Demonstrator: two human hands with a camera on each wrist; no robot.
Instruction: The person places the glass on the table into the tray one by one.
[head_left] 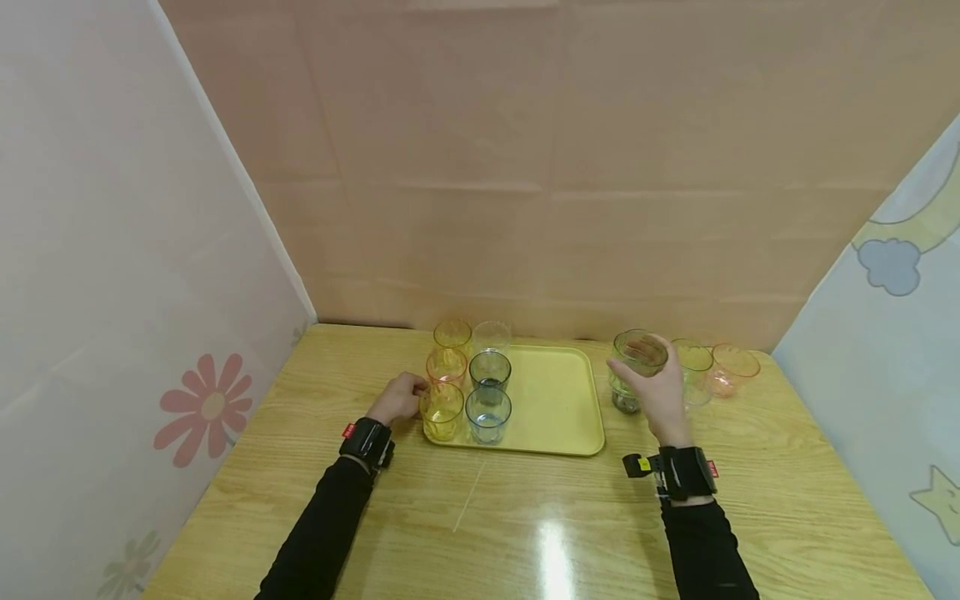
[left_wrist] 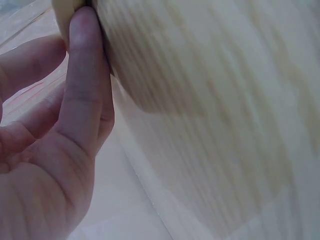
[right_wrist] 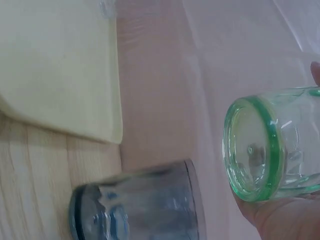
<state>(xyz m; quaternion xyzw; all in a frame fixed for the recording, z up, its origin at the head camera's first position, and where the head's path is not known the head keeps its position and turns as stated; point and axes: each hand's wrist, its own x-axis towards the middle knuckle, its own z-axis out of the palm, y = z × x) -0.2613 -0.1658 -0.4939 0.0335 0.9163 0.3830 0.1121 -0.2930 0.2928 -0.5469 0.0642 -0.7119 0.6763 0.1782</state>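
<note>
Right hand (head_left: 662,396)'s gripping a green glass (right_wrist: 272,145) above a dark glass (right_wrist: 140,205), and the left hand (head_left: 400,397)'s pinching the yellow tray (head_left: 558,400)'s edge.

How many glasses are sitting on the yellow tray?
6, all on the left half of the yellow tray. Left column, back to front: amber glass, pinkish-orange glass, yellow glass. Beside them: clear glass, dark grey glass, blue glass. None looks hidden.
</note>
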